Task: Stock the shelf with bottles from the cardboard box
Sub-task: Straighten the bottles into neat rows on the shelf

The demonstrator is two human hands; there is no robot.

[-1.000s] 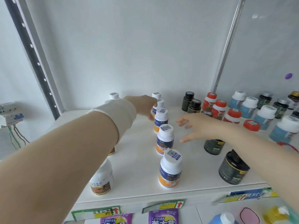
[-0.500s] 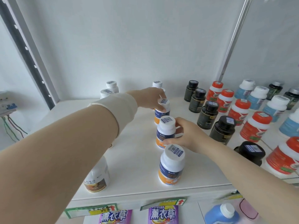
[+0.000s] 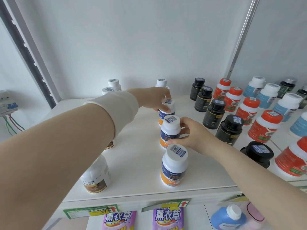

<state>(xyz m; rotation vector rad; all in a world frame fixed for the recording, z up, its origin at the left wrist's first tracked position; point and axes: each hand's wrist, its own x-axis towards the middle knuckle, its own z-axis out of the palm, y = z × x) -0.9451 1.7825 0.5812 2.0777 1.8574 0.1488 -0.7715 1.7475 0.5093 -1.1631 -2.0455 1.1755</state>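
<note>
A white plastic bottle with a white barcoded cap and a blue-and-orange label is seen upright near the front edge of the flat white shelf, first in a row of like bottles running straight back towards the wall. To its left, a white bottle with a brown label is partly hidden by the left forearm. Green-and-yellow price tags are fixed under the shelf edge, and below them two purple packets and a blue jug with a white cap are seen. The second bottle of the row, upright, is grasped by the right hand, the thumb laid on its label and the fingers curled round its far side below the cap. Just behind it, the third bottle is gripped at the cap by the left hand, whose wrist is covered by a white cuff. A fourth white cap is seen beyond that hand, near the back wall. To the right, rows of black bottles, red-capped bottles with red labels and white-capped bottles with pale blue labels are ranged front to back. Two more white caps are visible at the back left.
</note>
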